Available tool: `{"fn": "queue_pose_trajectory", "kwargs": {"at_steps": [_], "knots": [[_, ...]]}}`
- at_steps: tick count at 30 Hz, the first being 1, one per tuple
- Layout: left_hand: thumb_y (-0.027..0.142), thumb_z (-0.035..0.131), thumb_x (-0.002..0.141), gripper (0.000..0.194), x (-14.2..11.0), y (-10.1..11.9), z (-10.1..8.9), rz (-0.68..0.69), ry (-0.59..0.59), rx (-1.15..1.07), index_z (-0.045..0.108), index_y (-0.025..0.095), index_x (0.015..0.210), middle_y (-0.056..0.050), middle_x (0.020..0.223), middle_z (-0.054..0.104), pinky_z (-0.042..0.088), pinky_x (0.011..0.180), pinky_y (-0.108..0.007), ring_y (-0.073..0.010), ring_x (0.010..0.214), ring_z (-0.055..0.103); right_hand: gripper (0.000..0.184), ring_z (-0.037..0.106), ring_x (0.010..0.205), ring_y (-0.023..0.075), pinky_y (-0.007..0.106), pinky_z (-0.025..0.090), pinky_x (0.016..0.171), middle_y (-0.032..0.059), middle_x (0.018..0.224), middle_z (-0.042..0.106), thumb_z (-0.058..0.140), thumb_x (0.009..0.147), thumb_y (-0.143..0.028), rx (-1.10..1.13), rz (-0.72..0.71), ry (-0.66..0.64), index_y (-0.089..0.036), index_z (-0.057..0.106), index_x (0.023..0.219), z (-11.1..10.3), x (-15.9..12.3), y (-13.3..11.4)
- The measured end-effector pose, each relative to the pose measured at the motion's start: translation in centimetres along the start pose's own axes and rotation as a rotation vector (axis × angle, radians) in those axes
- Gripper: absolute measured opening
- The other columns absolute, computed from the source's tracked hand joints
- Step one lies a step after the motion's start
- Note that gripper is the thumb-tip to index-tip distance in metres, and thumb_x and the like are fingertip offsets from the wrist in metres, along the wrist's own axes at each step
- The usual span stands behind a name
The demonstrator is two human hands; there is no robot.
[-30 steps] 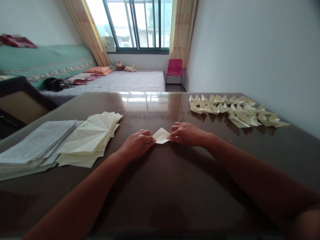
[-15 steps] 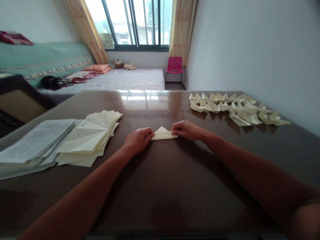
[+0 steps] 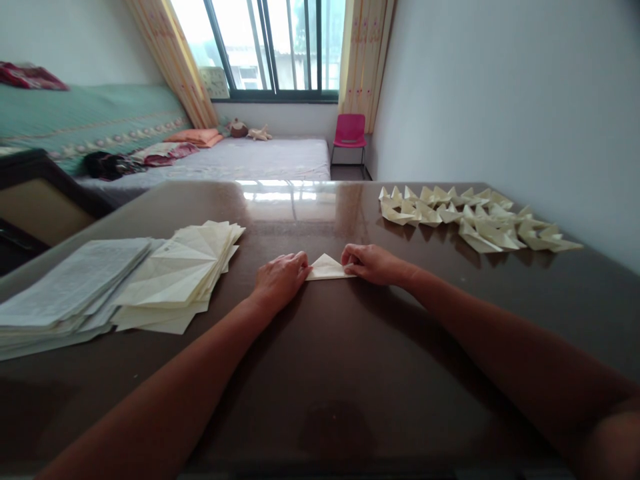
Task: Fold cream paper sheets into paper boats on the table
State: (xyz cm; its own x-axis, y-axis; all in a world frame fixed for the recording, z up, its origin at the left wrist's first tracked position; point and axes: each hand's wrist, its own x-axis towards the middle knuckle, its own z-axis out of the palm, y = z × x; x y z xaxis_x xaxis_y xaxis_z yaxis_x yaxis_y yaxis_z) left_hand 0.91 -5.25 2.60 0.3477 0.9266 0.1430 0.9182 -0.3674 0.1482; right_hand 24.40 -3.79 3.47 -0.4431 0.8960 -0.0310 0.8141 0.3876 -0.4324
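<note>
A small cream sheet of folded paper point(image 3: 326, 268) lies at the middle of the brown table point(image 3: 320, 360), its peak pointing away from me and a straight edge facing me. My left hand point(image 3: 283, 275) pinches its left end between thumb and fingers. At the right end, my right hand point(image 3: 371, 263) is closed on the paper, fingers curled and pressing near the fold. Parts of both ends are hidden under the fingers.
To the left sit a stack of creased cream papers point(image 3: 173, 270) and a stack of greyish printed sheets point(image 3: 75, 283). Several folded paper boats point(image 3: 475, 217) stand at the far right. Beyond the table are a bed point(image 3: 280, 157) and a pink chair point(image 3: 349, 131).
The raised strip along the paper's near edge now lies flatter, so more of the triangle shows. My right hand has shifted slightly inward over the paper; my left hand has moved a little right.
</note>
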Motion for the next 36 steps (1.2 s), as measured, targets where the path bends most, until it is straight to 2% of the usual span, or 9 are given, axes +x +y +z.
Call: {"fn": "queue_pose_trajectory", "kwargs": {"at_steps": [2, 5, 9, 12, 16, 20, 24, 32, 36], "knots": [[0.038, 0.043, 0.091, 0.023, -0.1, 0.0, 0.2, 0.077, 0.077, 0.032, 0.06, 0.025, 0.102, -0.005, 0.097, 0.062, 0.044, 0.071, -0.03, -0.0224, 0.093, 0.055, 0.016, 0.057, 0.069, 0.0128, 0.021, 0.037, 0.062, 0.0005, 0.08, 0.067, 0.059, 0.081, -0.025, 0.007, -0.002, 0.001, -0.021, 0.061, 0.096, 0.0, 0.0, 0.0], [0.027, 0.045, 0.091, 0.028, -0.3, -0.1, 0.2, 0.301, 0.16, 0.068, 0.058, 0.027, 0.117, -0.006, 0.106, 0.059, 0.044, 0.082, -0.032, -0.0221, 0.103, 0.048, 0.015, 0.057, 0.069, 0.0125, 0.021, 0.036, 0.061, 0.0001, 0.079, 0.067, 0.059, 0.081, -0.024, 0.001, -0.005, 0.008, -0.021, 0.062, 0.094, 0.1, 0.0, 0.0], [0.02, 0.042, 0.093, 0.038, -0.7, 0.0, 0.0, 0.527, 0.045, 0.117, 0.053, 0.033, 0.126, -0.004, 0.105, 0.059, 0.042, 0.082, -0.03, -0.0188, 0.098, 0.049, 0.014, 0.057, 0.069, 0.0123, 0.021, 0.035, 0.061, -0.0001, 0.079, 0.067, 0.058, 0.081, -0.024, -0.019, -0.009, 0.004, -0.021, 0.063, 0.094, 0.1, 0.0, -0.1], [0.021, 0.042, 0.093, 0.039, -1.2, 0.3, -0.3, 0.527, 0.005, 0.15, 0.05, 0.034, 0.129, -0.004, 0.106, 0.058, 0.042, 0.081, -0.03, -0.0187, 0.096, 0.049, 0.014, 0.057, 0.069, 0.0126, 0.022, 0.035, 0.06, 0.0008, 0.083, 0.066, 0.055, 0.084, -0.024, -0.093, -0.013, 0.002, -0.022, 0.064, 0.094, -0.2, -0.3, -0.4], [0.024, 0.045, 0.092, 0.039, -1.6, 0.8, -0.6, 0.491, -0.001, 0.148, 0.05, 0.035, 0.129, -0.004, 0.107, 0.058, 0.043, 0.08, -0.031, -0.0197, 0.099, 0.049, 0.018, 0.056, 0.094, 0.0185, 0.025, 0.037, 0.07, 0.0048, 0.107, 0.062, 0.055, 0.087, -0.028, -0.335, -0.165, 0.103, -0.027, 0.067, 0.101, -0.5, -1.3, -2.0], [0.024, 0.046, 0.092, 0.039, -1.8, 1.2, -0.8, 0.462, -0.008, 0.147, 0.049, 0.037, 0.129, -0.003, 0.109, 0.058, 0.044, 0.079, -0.03, -0.0197, 0.102, 0.049, 0.024, 0.054, 0.098, 0.0217, 0.03, 0.038, 0.074, 0.0091, 0.106, 0.062, 0.048, 0.092, -0.023, -0.547, -0.271, -0.006, -0.023, 0.066, 0.107, -0.5, -2.7, -4.5], [0.022, 0.046, 0.092, 0.038, -1.9, 1.2, -0.9, 0.458, -0.011, 0.182, 0.051, 0.034, 0.128, -0.004, 0.111, 0.059, 0.045, 0.077, -0.03, -0.0205, 0.103, 0.05, 0.028, 0.057, 0.095, 0.0239, 0.033, 0.04, 0.069, 0.0151, 0.107, 0.062, 0.043, 0.092, -0.016, -0.674, -0.192, -0.082, -0.014, 0.064, 0.11, -0.4, -3.7, -6.1], [0.021, 0.041, 0.093, 0.03, -2.1, 1.3, -1.3, 0.435, -0.021, 0.231, 0.059, 0.029, 0.116, -0.005, 0.111, 0.061, 0.045, 0.073, -0.03, -0.0208, 0.1, 0.052, 0.022, 0.061, 0.087, 0.0239, 0.03, 0.04, 0.061, 0.0162, 0.095, 0.067, 0.049, 0.085, -0.014, -0.68, -0.073, -0.179, -0.015, 0.071, 0.089, -1.7, -4.0, -5.8], [0.02, 0.042, 0.091, 0.03, -2.2, 1.4, -0.9, 0.444, 0.034, 0.216, 0.061, 0.025, 0.114, -0.007, 0.108, 0.062, 0.045, 0.075, -0.031, -0.0212, 0.097, 0.052, 0.025, 0.062, 0.083, 0.0206, 0.026, 0.039, 0.061, 0.0107, 0.095, 0.067, 0.045, 0.091, -0.027, -0.52, -0.049, -0.03, -0.019, 0.069, 0.088, -2.3, -2.8, -3.7]]}}
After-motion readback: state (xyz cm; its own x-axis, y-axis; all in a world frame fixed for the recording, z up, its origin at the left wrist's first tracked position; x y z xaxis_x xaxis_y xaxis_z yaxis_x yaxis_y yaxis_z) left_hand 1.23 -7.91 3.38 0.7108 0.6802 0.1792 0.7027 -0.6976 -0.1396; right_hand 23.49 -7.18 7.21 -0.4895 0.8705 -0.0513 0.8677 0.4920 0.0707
